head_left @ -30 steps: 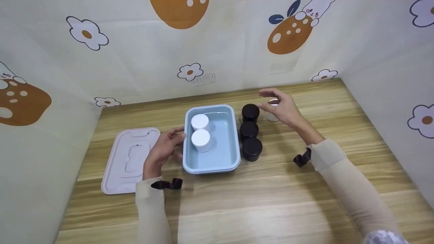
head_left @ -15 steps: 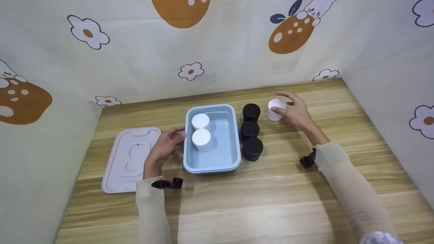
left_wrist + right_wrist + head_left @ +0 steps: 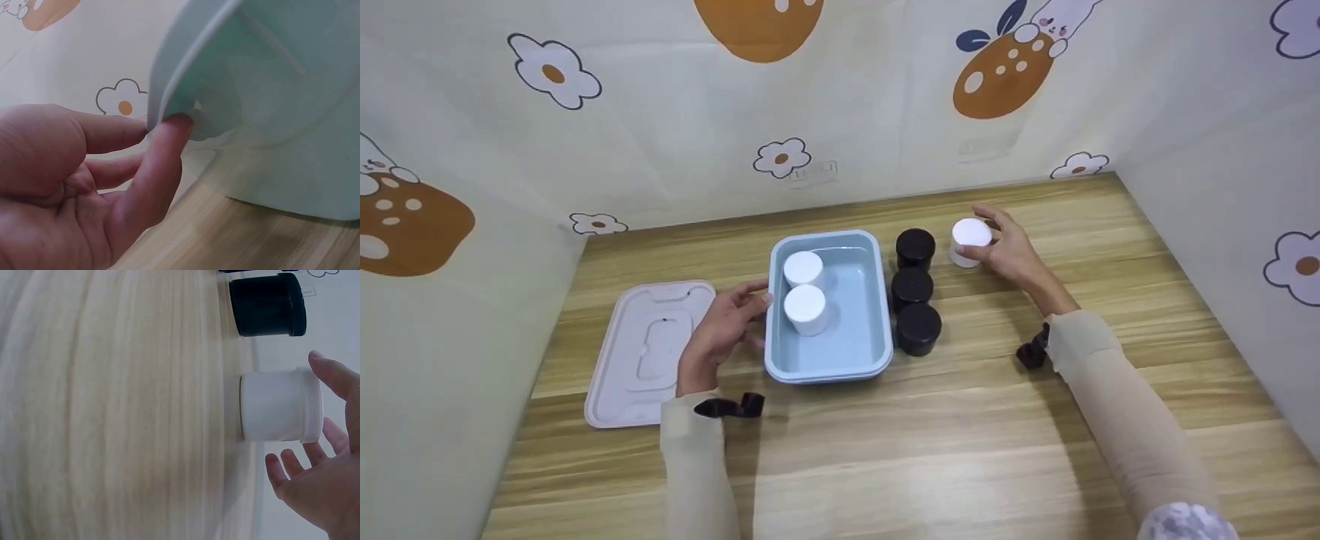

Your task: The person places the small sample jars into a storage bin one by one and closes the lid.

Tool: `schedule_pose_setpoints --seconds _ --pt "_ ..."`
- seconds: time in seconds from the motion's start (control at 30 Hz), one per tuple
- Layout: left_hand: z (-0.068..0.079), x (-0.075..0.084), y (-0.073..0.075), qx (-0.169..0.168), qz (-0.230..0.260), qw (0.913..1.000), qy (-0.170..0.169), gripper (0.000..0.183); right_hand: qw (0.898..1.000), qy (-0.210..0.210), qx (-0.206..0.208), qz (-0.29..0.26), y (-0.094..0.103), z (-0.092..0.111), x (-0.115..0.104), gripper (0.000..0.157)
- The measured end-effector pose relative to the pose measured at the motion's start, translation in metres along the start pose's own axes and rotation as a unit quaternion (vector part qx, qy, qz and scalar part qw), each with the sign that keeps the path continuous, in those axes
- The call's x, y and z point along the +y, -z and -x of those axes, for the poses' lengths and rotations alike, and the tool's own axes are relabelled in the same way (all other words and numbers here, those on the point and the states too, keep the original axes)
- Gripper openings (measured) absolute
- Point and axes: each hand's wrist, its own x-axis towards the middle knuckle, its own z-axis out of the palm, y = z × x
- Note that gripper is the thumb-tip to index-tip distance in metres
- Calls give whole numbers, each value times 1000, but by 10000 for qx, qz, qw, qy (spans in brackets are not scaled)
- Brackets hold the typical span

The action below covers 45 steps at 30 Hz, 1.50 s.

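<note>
A light blue plastic box (image 3: 829, 369) holds two white lidded jars (image 3: 808, 309) along its left side. My left hand (image 3: 729, 324) pinches the box's left rim between thumb and finger, plain in the left wrist view. To the right of the box, a third white jar (image 3: 969, 241) stands upright on the table. My right hand (image 3: 1011, 247) reaches round its lid, thumb on the near side and fingers on the far side. In the right wrist view, thumb and fingertips are right at the edge of this white jar's lid (image 3: 310, 405).
Several black jars (image 3: 915, 328) stand in a row along the box's right side, one also showing as a black jar (image 3: 269, 305) in the right wrist view. A pale lid (image 3: 649, 356) lies flat at the left. Patterned cloth walls (image 3: 870, 112) enclose the wooden table (image 3: 930, 457).
My right hand has moved right from beside the black jars to the white jar, and its fingers have drawn in round the lid. The left hand and box have stayed put.
</note>
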Motion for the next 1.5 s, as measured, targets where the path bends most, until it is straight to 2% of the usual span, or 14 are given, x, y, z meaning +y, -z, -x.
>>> schedule_pose_setpoints --seconds 0.27,0.5,0.63,0.83,1.07,1.5 --pt "-3 1 -1 67 -8 10000 24 47 9992 -280 -171 207 -1 8 -13 85" --pt "-3 -3 0 64 -7 10000 -22 47 9987 -314 -132 387 -1 3 6 88" --pt "-2 -4 0 64 -3 10000 -63 46 9989 -269 -101 377 -1 -1 13 84" --pt "-2 -1 1 54 -22 10000 -66 47 9986 -369 -82 361 -1 4 1 77" --pt "-1 -2 0 50 -29 10000 -80 46 9990 -336 63 281 -2 1 11 74" --pt "-1 -3 0 77 -64 9999 -98 46 9994 -273 40 211 -2 9 1 73"
